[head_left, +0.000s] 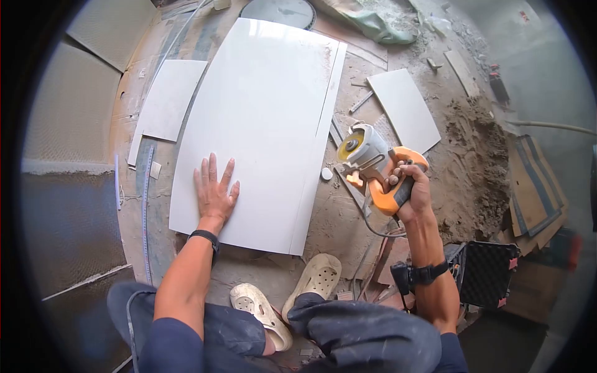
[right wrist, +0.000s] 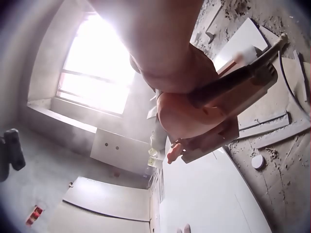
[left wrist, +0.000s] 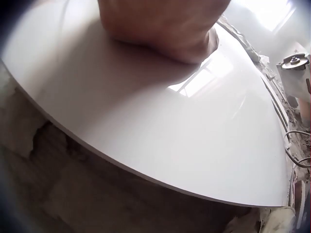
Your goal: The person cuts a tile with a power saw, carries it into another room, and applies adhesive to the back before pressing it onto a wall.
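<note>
Got large white tile (head_left: 255,124) straight ahead, lying level, just beyond shoes (head_left: 320,276). Running long axis near to far, far end leaning slightly right. Note narrow strip (head_left: 334,84) along right long edge, set off by a thin line; can't tell if cut through.

Resting left hand (head_left: 216,189) palm down on near left part of tile, fingers spread, gripping nothing. Gripping saw (head_left: 373,151) by orange handle (head_left: 388,199) in right hand (head_left: 415,193), fingers curled round. Holding saw to right of tile, level with its nearer half, blade (head_left: 351,145) on tile side.

Would call blade to right long edge the key relation: near but apart in head view, with right hand nearer that edge, left hand well inside it. Can't judge blade height above floor (head_left: 333,214). See also white puck (head_left: 326,174) just beside that edge, and small tile (head_left: 405,109) farther off, right.
</note>
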### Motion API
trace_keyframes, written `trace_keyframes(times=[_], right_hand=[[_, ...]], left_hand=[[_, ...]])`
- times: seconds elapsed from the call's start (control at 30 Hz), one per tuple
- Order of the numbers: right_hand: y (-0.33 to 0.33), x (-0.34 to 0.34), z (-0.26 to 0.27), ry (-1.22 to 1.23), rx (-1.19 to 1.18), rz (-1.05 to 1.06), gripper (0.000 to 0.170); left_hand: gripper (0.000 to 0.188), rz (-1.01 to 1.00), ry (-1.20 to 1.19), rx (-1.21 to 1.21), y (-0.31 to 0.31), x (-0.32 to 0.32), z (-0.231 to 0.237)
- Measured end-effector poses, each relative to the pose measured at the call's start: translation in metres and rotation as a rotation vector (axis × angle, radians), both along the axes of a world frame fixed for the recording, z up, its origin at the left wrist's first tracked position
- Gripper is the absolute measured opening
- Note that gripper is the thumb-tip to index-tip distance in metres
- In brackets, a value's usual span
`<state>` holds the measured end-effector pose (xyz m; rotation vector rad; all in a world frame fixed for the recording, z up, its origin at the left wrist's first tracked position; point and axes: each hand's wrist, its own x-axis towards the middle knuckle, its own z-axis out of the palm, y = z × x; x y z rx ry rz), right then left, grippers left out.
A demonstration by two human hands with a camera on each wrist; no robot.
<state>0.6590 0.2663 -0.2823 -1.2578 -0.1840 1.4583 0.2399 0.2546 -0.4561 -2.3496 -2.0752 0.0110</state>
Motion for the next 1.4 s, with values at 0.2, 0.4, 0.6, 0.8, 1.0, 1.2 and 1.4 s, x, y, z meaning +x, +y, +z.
trace_keyframes(times=[0.2, 0.4, 0.6, 0.8, 1.0, 1.2, 1.4], right_hand=[[-0.011, -0.02, -0.003, -0.18, -0.067, 0.041, 0.021], [-0.009, -0.042, -0.007, -0.51, 0.115, 0.124, 0.018], [-0.007, -0.048, -0.027, -0.577, 0.15, 0.115, 0.014], [0.002, -0.055, -0.034, -0.606, 0.124, 0.121, 0.014], [0.023, -0.062, -0.044, -0.597, 0.165, 0.134, 0.015], [0.033, -0.062, -0.049, -0.65, 0.182, 0.169, 0.022], [0.041, -0.064, -0.052, -0.663, 0.185, 0.173, 0.028]], left_hand=[[0.066, -0.045, 0.0, 0.046, 0.001, -0.004, -0.001], [0.064, -0.026, -0.044, 0.052, -0.004, -0.004, -0.001], [0.066, -0.079, -0.185, 0.058, -0.013, -0.027, 0.001], [0.082, 0.216, -0.162, 0.034, -0.05, -0.071, 0.01], [0.089, 0.327, -0.26, -0.006, -0.045, -0.073, 0.019], [0.089, 0.279, -0.214, 0.07, -0.046, -0.074, 0.014], [0.09, 0.278, -0.201, 0.09, -0.047, -0.075, 0.013]])
